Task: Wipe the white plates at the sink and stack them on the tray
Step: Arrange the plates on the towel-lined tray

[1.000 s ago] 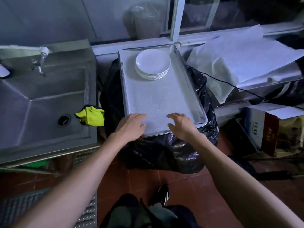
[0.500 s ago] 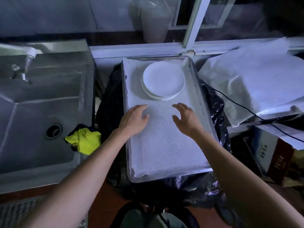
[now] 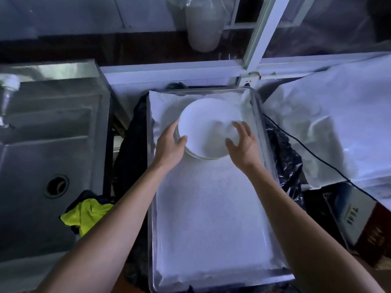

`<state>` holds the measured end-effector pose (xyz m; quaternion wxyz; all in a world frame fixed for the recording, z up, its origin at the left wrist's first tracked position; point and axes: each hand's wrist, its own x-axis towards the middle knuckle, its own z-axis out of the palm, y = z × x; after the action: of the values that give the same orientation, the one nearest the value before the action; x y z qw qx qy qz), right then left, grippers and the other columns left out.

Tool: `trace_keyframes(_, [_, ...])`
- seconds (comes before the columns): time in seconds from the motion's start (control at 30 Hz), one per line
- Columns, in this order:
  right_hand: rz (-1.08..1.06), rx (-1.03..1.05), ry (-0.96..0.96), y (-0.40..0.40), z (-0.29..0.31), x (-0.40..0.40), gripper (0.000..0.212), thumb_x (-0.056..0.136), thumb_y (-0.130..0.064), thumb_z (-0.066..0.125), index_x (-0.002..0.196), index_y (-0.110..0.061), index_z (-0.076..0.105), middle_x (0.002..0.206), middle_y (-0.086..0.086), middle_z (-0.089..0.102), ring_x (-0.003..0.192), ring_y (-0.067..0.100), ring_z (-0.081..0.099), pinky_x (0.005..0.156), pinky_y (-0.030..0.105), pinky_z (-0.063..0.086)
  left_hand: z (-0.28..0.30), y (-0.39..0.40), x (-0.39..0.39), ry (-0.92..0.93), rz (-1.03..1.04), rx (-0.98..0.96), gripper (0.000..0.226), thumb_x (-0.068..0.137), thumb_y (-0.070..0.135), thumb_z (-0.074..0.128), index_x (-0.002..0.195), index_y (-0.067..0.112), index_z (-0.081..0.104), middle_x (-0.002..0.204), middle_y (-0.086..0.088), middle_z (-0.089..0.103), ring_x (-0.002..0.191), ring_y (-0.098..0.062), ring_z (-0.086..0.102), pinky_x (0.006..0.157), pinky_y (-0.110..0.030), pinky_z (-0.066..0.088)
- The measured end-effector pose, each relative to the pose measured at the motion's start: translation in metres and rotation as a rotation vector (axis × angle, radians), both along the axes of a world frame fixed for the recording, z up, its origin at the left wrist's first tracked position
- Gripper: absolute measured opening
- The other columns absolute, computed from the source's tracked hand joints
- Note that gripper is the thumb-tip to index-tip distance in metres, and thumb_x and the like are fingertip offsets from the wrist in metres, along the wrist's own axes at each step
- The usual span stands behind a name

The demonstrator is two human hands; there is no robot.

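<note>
Two bare forearms entering from near edge, reaching forward over metal tray (image 3: 259, 115). Tray lined with white textured cloth (image 3: 211, 208), near half of cloth bare. Tray seated on black plastic bag (image 3: 283, 157), bag visible along both long sides.

Further in, at far half of tray: stack of white plates (image 3: 206, 127), resting on cloth. Left hand (image 3: 169, 148) at left rim of stack, thumb on top plate's edge, fingers curved round the side; appears to grip, though fingertips hidden behind rim. Right hand (image 3: 243, 143) at right rim, fingers spread and fairly straight, thumb over plate's near edge; contact with plate not certain owing to motion blur. Hands apart, stack between them.

To left, beside tray: steel sink (image 3: 42, 149) with round drain (image 3: 56, 185). Yellow-green rag (image 3: 84, 216) draped over sink's near right corner. Tap (image 3: 7, 96) at far left, blurred.

To right: white sheeting (image 3: 338, 127) over a raised surface, black cable (image 3: 317, 159) running across its edge, printed carton (image 3: 359, 218) below.

Far edge: white window frame (image 3: 260, 39), translucent container (image 3: 204, 24) behind glass.
</note>
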<state>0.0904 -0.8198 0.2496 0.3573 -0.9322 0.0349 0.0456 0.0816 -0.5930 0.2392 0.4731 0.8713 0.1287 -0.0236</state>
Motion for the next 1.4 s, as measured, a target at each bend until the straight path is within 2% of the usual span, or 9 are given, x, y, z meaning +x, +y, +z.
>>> trace_keyframes(0.13, [-0.079,0.143,0.023,-0.003,-0.015,0.027,0.062,0.095,-0.018,0.062,0.152,-0.018,0.039,0.163,0.016,0.025,0.148,0.034,0.030,0.117,0.043,0.031,-0.011,-0.018,0.021,0.014,0.121,-0.167,0.059,0.095,0.020,0.062,0.151,0.025,0.045,0.151,0.010,0.049,0.124,0.005,0.047,0.103,-0.008,0.035])
trace_keyframes(0.27, [-0.126,0.289,-0.002,-0.007,-0.030,0.044,0.063,0.095,-0.019,0.060,0.153,-0.022,0.036,0.153,0.008,0.045,0.137,0.028,0.045,0.113,0.044,0.040,-0.027,-0.034,0.029,-0.065,0.239,-0.308,0.060,0.094,0.014,0.062,0.151,0.026,0.045,0.141,0.024,0.051,0.110,0.029,0.046,0.084,0.007,0.033])
trace_keyframes(0.43, [-0.185,0.428,-0.012,-0.006,-0.042,0.053,0.067,0.089,-0.024,0.064,0.150,-0.035,0.039,0.127,-0.028,0.055,0.115,0.008,0.056,0.097,0.029,0.049,-0.040,-0.046,0.032,-0.140,0.355,-0.397,0.063,0.088,0.009,0.063,0.145,0.034,0.051,0.137,0.034,0.052,0.127,0.017,0.045,0.092,0.000,0.036])
trace_keyframes(0.57, [-0.245,0.545,0.012,-0.005,-0.046,0.058,0.068,0.087,-0.018,0.069,0.145,-0.043,0.044,0.123,-0.024,0.060,0.109,-0.003,0.060,0.087,0.010,0.047,-0.045,-0.051,0.036,-0.181,0.420,-0.415,0.063,0.084,0.011,0.065,0.142,0.034,0.055,0.136,0.031,0.056,0.128,0.010,0.049,0.098,-0.009,0.040])
trace_keyframes(0.7, [-0.292,0.612,0.013,-0.001,-0.047,0.057,0.067,0.087,-0.013,0.069,0.143,-0.044,0.047,0.117,-0.038,0.058,0.112,-0.006,0.057,0.090,0.013,0.048,-0.045,-0.055,0.036,-0.213,0.440,-0.415,0.067,0.078,0.010,0.063,0.140,0.034,0.057,0.137,0.024,0.059,0.127,0.005,0.052,0.097,-0.012,0.043])
trace_keyframes(0.9, [-0.303,0.648,0.014,0.001,-0.044,0.054,0.067,0.086,-0.011,0.068,0.142,-0.041,0.049,0.118,-0.034,0.058,0.111,0.000,0.058,0.094,0.028,0.052,-0.045,-0.057,0.033,-0.237,0.459,-0.456,0.069,0.077,0.006,0.062,0.140,0.033,0.057,0.140,0.015,0.060,0.130,-0.006,0.054,0.109,-0.038,0.047])
trace_keyframes(0.97, [-0.310,0.641,0.009,0.001,-0.043,0.051,0.067,0.085,-0.012,0.068,0.143,-0.040,0.049,0.116,-0.035,0.059,0.109,-0.007,0.058,0.092,0.024,0.050,-0.045,-0.059,0.029,-0.244,0.459,-0.474,0.069,0.076,0.007,0.062,0.140,0.033,0.057,0.140,0.015,0.060,0.130,-0.006,0.054,0.108,-0.034,0.046])
trace_keyframes(1.13, [-0.309,0.648,-0.005,0.000,-0.042,0.040,0.066,0.086,-0.010,0.065,0.145,-0.036,0.048,0.133,-0.016,0.060,0.120,0.006,0.058,0.105,0.034,0.050,-0.046,-0.060,0.021,-0.276,0.427,-0.475,0.070,0.077,0.007,0.061,0.143,0.026,0.055,0.141,0.020,0.058,0.132,0.002,0.050,0.100,-0.010,0.041])
trace_keyframes(1.4, [-0.371,0.659,0.003,-0.001,-0.040,0.024,0.066,0.087,-0.006,0.065,0.144,-0.035,0.050,0.127,-0.017,0.064,0.115,0.001,0.061,0.100,0.023,0.050,-0.038,-0.063,0.007,-0.274,0.386,-0.473,0.068,0.079,0.008,0.060,0.145,0.023,0.053,0.146,0.016,0.055,0.137,-0.002,0.046,0.112,-0.025,0.042])
